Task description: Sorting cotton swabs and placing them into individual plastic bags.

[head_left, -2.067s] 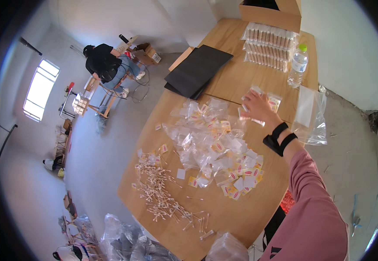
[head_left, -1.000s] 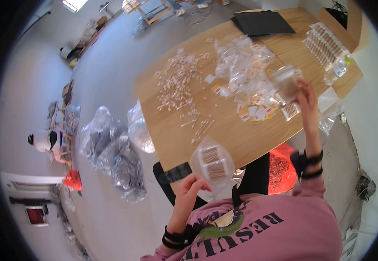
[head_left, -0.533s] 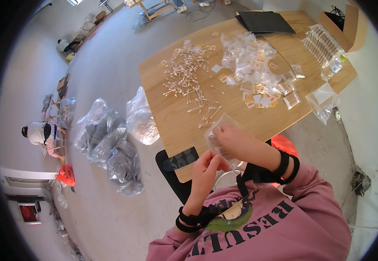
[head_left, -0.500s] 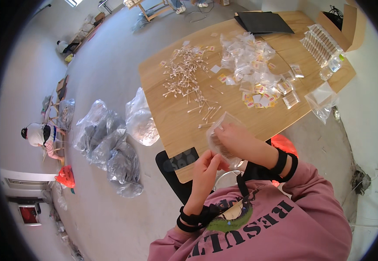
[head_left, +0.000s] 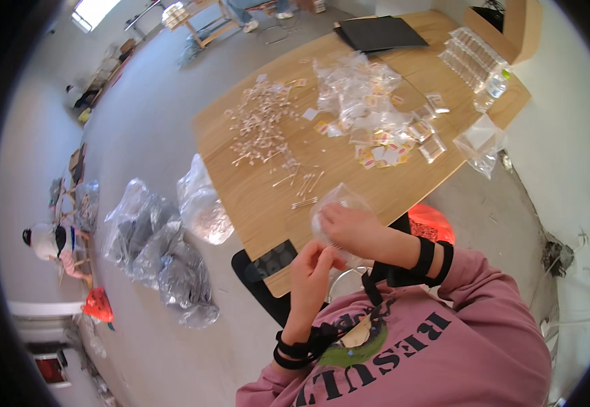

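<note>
The left hand is closed, with its thumb and finger pinched on the near end of a clear bag. The right hand is bent over the same bag, its fingers curled down; I cannot tell if they grip something. The bag is by the near edge of the table. Past it lie loose cotton swabs, then a heap of little clear bags. Farther off are black sheets.
</note>
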Available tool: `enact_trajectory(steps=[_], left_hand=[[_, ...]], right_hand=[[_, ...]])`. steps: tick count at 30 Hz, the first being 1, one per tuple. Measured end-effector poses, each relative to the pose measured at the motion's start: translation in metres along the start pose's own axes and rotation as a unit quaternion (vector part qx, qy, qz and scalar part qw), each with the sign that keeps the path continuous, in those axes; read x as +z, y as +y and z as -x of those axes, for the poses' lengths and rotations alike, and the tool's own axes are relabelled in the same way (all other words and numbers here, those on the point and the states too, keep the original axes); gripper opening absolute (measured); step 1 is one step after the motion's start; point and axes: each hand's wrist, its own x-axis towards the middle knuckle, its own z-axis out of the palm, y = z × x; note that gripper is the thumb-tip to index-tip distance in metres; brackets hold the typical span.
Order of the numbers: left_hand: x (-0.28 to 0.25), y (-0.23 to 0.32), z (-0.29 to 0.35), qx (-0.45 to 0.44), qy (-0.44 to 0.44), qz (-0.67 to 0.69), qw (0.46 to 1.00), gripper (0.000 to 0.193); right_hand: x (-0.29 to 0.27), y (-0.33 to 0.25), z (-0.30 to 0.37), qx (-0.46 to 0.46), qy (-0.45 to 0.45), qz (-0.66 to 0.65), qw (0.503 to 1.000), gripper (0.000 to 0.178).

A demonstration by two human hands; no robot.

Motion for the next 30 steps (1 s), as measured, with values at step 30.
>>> enact_trajectory(steps=[30], left_hand=[[-0.002,0.013,0.004,-0.046,0.005,0.024,0.999,0.014]], right_hand=[[0.063,0.178,0.150,0.546,0.386,-0.316,0.673,0.038]])
